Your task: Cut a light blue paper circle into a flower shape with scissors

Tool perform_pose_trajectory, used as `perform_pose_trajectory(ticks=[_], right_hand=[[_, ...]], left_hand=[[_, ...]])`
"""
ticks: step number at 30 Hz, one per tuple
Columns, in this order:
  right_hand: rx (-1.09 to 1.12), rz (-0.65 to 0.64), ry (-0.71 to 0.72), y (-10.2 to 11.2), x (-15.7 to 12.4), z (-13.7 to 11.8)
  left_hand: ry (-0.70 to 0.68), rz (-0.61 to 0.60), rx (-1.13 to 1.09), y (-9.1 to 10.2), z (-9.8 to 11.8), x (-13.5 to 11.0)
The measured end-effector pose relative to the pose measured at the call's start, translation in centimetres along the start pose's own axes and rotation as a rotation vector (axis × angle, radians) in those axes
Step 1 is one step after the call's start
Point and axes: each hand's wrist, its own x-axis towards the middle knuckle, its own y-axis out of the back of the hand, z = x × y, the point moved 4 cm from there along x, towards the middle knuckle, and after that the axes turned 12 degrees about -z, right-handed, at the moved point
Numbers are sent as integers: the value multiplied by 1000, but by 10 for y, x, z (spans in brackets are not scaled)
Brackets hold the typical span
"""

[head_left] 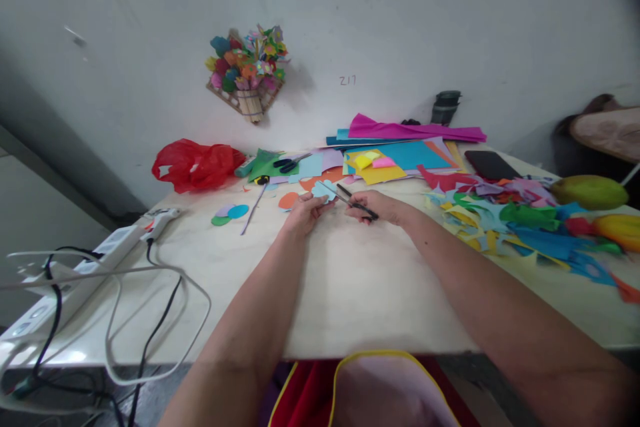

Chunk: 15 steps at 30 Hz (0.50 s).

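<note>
My left hand (306, 209) is closed on a small light blue paper piece (323, 190), pinching it just above the table (350, 280). My right hand (376, 207) grips black scissors (350, 199), whose blades are apart and point left into the blue paper. Both hands meet at the middle of the table, near its far half.
Sheets of coloured paper (395, 157) are stacked at the back, with a second pair of scissors (287, 163) and a red plastic bag (195, 163). Paper scraps (525, 220) cover the right side, beside a black phone (493, 165). Paper circles (230, 213) lie left; a power strip (100, 257) with cables sits at the left edge.
</note>
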Motion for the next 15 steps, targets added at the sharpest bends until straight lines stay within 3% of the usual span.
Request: perform_pose_trajectory(ticks=[15], right_hand=[[3, -16, 10, 0, 0, 0]], left_hand=[[10, 22, -9, -1, 1, -1]])
